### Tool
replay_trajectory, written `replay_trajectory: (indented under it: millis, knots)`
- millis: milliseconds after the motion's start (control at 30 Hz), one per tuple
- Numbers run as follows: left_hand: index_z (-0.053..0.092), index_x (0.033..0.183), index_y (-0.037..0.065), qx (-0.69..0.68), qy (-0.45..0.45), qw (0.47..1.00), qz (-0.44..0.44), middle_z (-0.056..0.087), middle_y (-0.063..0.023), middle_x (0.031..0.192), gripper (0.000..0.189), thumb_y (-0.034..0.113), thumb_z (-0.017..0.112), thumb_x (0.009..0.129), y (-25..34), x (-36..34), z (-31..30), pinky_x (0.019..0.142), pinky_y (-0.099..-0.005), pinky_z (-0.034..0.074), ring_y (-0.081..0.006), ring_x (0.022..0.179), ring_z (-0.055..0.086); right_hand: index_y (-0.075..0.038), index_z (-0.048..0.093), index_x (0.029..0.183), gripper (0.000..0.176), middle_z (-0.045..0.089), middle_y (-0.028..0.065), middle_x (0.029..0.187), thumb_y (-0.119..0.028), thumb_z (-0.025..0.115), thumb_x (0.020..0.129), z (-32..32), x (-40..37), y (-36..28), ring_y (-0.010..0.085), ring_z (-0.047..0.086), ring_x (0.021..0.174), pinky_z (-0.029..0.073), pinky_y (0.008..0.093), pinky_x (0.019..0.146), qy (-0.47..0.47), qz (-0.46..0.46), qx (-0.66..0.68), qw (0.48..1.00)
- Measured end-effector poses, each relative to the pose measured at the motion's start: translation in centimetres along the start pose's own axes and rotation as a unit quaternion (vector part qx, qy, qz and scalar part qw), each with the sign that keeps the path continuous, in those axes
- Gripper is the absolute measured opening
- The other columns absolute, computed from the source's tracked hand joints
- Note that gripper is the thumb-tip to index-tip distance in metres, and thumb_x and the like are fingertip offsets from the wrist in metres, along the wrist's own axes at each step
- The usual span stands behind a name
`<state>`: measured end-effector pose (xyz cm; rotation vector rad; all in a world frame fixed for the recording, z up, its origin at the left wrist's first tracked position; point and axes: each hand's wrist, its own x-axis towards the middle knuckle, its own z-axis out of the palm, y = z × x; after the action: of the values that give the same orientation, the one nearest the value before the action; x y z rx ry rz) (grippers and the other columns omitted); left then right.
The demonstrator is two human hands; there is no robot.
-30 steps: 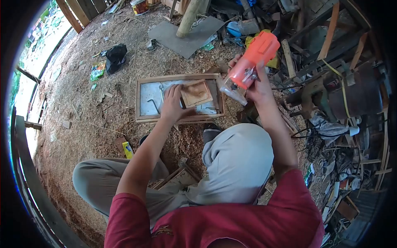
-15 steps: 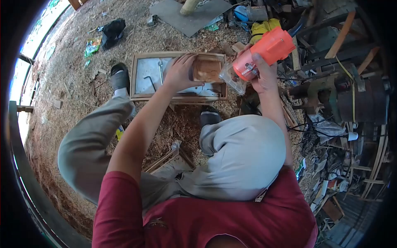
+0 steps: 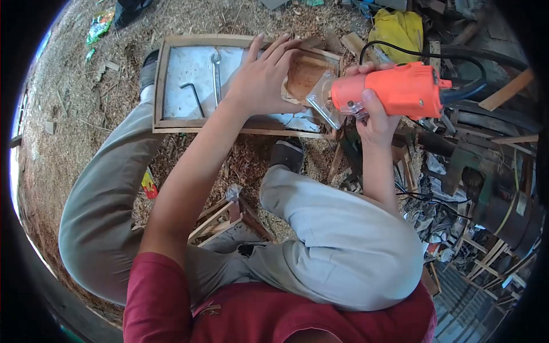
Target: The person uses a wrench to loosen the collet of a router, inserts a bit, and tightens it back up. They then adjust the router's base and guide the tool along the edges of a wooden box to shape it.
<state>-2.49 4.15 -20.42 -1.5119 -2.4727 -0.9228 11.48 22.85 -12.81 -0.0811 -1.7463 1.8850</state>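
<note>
My left hand [image 3: 264,80] lies with its fingers spread over a shallow wooden frame tray [image 3: 194,127], its fingertips at the far rim and its thumb pointing right. In my right hand [image 3: 377,114] is an orange power tool [image 3: 400,91], held on its side with its clear base plate [image 3: 325,103] turned left, over the tray's right end. A wrench [image 3: 216,77] and a black hex key [image 3: 193,98] rest on the tray's pale bottom, left of my left hand. A brown wooden piece [image 3: 303,77] sits in the tray's right part.
Wood shavings [image 3: 103,103] cover the ground. A yellow cloth [image 3: 397,34] lies beyond the tool, whose black cord loops at the right. Wooden pieces [image 3: 214,220] stand between my legs. Machinery [image 3: 486,188] and scrap wood fill the right side.
The orange tool has turned level, with its base plate now over the tray's right end. The view has shifted closer to the tray. My left hand remains spread over it.
</note>
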Motion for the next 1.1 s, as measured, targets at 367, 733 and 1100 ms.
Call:
replay_trajectory:
  millis: [367, 733, 1100]
  knots:
    - [0.043, 0.147, 0.007, -0.048, 0.002, 0.999, -0.007, 0.038, -0.0114, 0.163, 0.108, 0.056, 0.087, 0.062, -0.6, 0.2, 0.2, 0.128, -0.0532, 0.013, -0.0246, 0.154, 0.031, -0.003, 0.045, 0.132, 0.060, 0.062, 0.0197, 0.116, -0.003, 0.073, 0.079, -0.9, 1.2, 2.1, 0.0312, 0.065, 0.106, 0.054, 0.0478, 0.095, -0.033, -0.016, -0.006, 0.999]
    - [0.039, 0.143, -0.012, -0.031, -0.015, 0.999, 0.003, 0.037, -0.0273, 0.159, 0.112, 0.060, 0.081, 0.068, -0.8, 0.1, -0.2, 0.127, -0.0541, 0.012, -0.0338, 0.155, 0.028, -0.006, 0.048, 0.130, 0.052, 0.062, 0.0180, 0.117, -0.008, 0.065, 0.082, -1.2, 1.4, 2.6, 0.0361, 0.062, 0.112, 0.049, 0.0571, 0.104, -0.044, -0.006, -0.054, 0.998]
    - [0.045, 0.138, -0.013, -0.007, -0.004, 1.000, 0.014, 0.039, -0.0275, 0.158, 0.106, 0.063, 0.076, 0.071, -1.0, -0.1, 0.0, 0.127, -0.0543, 0.013, -0.0347, 0.153, 0.031, -0.005, 0.048, 0.129, 0.053, 0.063, 0.0188, 0.116, -0.009, 0.068, 0.080, -0.7, 1.0, 2.8, 0.0366, 0.063, 0.111, 0.049, 0.0555, 0.103, -0.029, -0.003, -0.088, 0.996]
